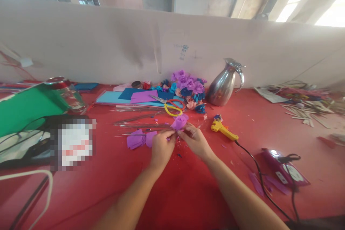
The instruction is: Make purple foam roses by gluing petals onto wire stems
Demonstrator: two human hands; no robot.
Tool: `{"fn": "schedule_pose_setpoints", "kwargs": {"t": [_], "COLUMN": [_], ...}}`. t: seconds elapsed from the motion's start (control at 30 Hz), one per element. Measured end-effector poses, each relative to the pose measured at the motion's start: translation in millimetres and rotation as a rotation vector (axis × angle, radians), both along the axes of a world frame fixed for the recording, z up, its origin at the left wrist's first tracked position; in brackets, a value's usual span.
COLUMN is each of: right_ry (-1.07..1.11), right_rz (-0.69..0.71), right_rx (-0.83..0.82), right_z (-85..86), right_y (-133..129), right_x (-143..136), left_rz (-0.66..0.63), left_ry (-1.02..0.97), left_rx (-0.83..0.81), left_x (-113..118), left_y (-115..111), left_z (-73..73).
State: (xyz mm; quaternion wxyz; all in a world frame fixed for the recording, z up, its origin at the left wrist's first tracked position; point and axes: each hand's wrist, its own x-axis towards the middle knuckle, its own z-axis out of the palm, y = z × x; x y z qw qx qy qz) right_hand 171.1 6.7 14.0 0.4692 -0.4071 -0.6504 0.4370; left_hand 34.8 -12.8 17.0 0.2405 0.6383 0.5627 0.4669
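Note:
A purple paper flower [179,122] stands upright between my two hands, above the red table [178,190]. My left hand [163,147] pinches its base from the left. On the right, the fingers of my right hand [195,140] close around the same base, thumb towards the left hand. Cut purple paper pieces [136,139] lie just left of my left hand. Thin wires [140,124] are spread behind them. Scissors [172,107] with red and yellow handles rest behind the flower, partly on coloured paper sheets [113,97].
Finished paper flowers [188,85] are heaped at the back beside a steel jug [223,84]. A yellow glue gun [224,130] with a black cable lies right, near a power socket [288,169]. A glass jar [71,97] and a black bag [40,143] are left.

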Motion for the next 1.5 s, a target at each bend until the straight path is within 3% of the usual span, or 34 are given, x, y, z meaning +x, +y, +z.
{"fn": "schedule_pose_setpoints", "kwargs": {"t": [0.07, 0.2, 0.33, 0.7, 0.9, 1.07, 1.27, 1.5], "right_ry": [0.059, 0.103, 0.123, 0.159, 0.154, 0.152, 0.171, 0.183], "right_rz": [0.003, 0.017, 0.041, 0.041, 0.025, 0.013, 0.051, 0.043], "right_rx": [-0.043, -0.104, -0.155, -0.179, -0.177, -0.162, -0.134, -0.157], "right_z": [1.4, 4.8, 4.8, 4.2, 5.7, 8.8, 10.1, 9.4], "right_y": [-0.5, -1.7, -2.5, -3.3, -3.9, -4.6, -6.4, -7.1], "right_x": [-0.2, 0.2, -1.3, -3.8, -3.8, -2.0, -3.3, -5.6], "left_rz": [-0.040, 0.000, 0.010, 0.024, -0.019, -0.087, -0.080, -0.084], "left_ry": [-0.153, -0.494, -0.641, -0.671, -0.565, -0.611, -0.715, -0.730], "left_rx": [-0.059, -0.127, -0.160, -0.178, -0.082, -0.063, -0.172, -0.171], "left_x": [-1.2, -1.8, 0.0, 0.9, -0.1, -3.2, -1.3, -0.9], "left_y": [3.0, 6.1, 4.9, 3.2, 2.4, 2.3, 5.5, 4.5], "left_z": [0.6, 4.5, 6.9, 9.5, 8.8, 6.4, 6.0, 9.3]}}
